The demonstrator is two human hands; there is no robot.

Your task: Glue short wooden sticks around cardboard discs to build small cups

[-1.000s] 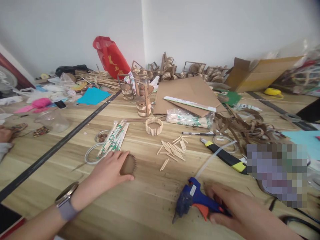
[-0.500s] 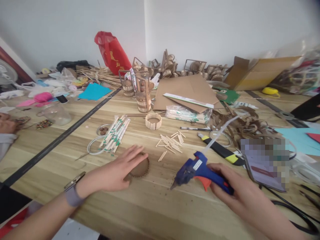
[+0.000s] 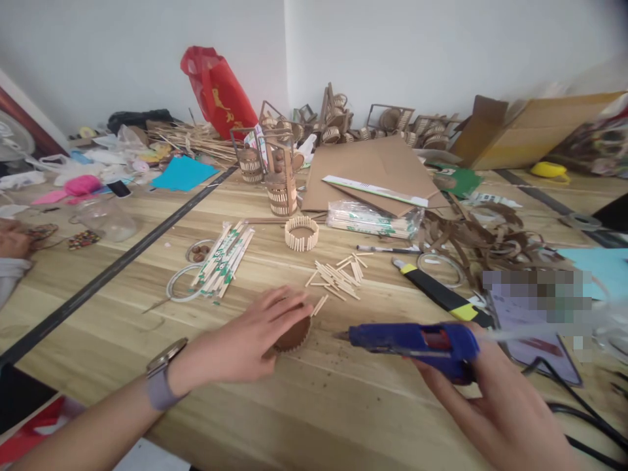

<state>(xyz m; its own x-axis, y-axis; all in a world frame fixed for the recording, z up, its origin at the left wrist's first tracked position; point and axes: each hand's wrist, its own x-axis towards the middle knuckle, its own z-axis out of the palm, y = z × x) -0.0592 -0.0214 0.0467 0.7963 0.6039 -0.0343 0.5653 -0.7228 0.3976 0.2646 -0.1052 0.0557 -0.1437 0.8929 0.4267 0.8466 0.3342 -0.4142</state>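
My left hand [image 3: 245, 337], wearing a wristwatch, grips a round brown cardboard base [image 3: 294, 335] with a ridged rim. Its fingers reach over the far side and its thumb is at the near left; they hide part of the base. On the right, my right hand [image 3: 495, 392] is closed around a blue hot glue gun [image 3: 417, 343], whose nozzle points left toward the base, apart from it. Short wooden sticks [image 3: 336, 278] lie loose just beyond. Behind them stands a small ring of upright sticks on a round base [image 3: 301, 234].
Packs of wrapped sticks [image 3: 226, 261] lie left of centre, beside a tape roll [image 3: 184, 282]. A utility knife [image 3: 441, 291], a phone [image 3: 534, 333] and a black cable [image 3: 589, 418] are at right. Small stick-sided buckets [image 3: 282, 193] stand behind. Another person's hand [image 3: 14, 241] is at far left.
My left hand and the cardboard base have shifted right. My right hand has turned the glue gun from nozzle-down to nearly level, its nozzle now higher and pointing left.
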